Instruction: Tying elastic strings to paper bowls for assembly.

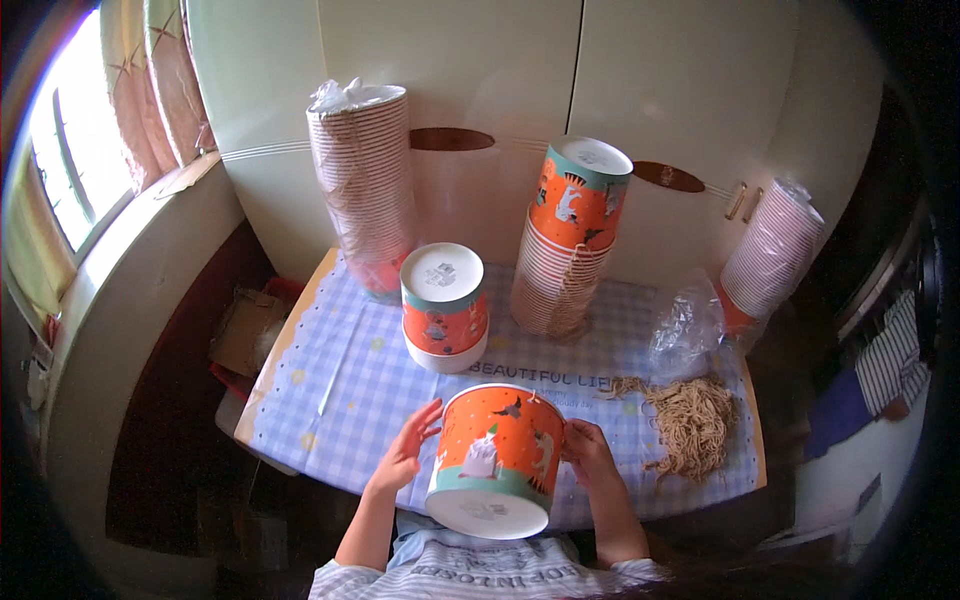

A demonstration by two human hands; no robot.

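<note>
Your right hand (pixel 590 450) grasps the paper bucket (pixel 497 445) by its right side, fingers against the wall near the rim. Your left hand (pixel 408 455) is not clenched: its fingers are spread, palm turned toward the bucket's left side. You have it right beside the wall, but I cannot tell whether the fingertips touch. The bucket is at the near edge of the table (pixel 340 415), orange with a green band and little figures, tilted so its white bottom faces you. A small bit of string shows at its rim.

On the table's middle, a little left, you have a short upside-down pile of buckets (pixel 443 315), orange above and white below. At the table's far left corner stands a tall stack in clear plastic (pixel 362 185). Near the middle of the table's far edge is another stack (pixel 572 240), an orange bucket upside down on top and beige strands down its side. At the table's far right corner is a wrapped stack (pixel 770 250), with a crumpled plastic bag (pixel 687 325) just beside it. A heap of string (pixel 695 425) lies on the table's right end. Behind the table stands a pale cupboard (pixel 680 80).
</note>
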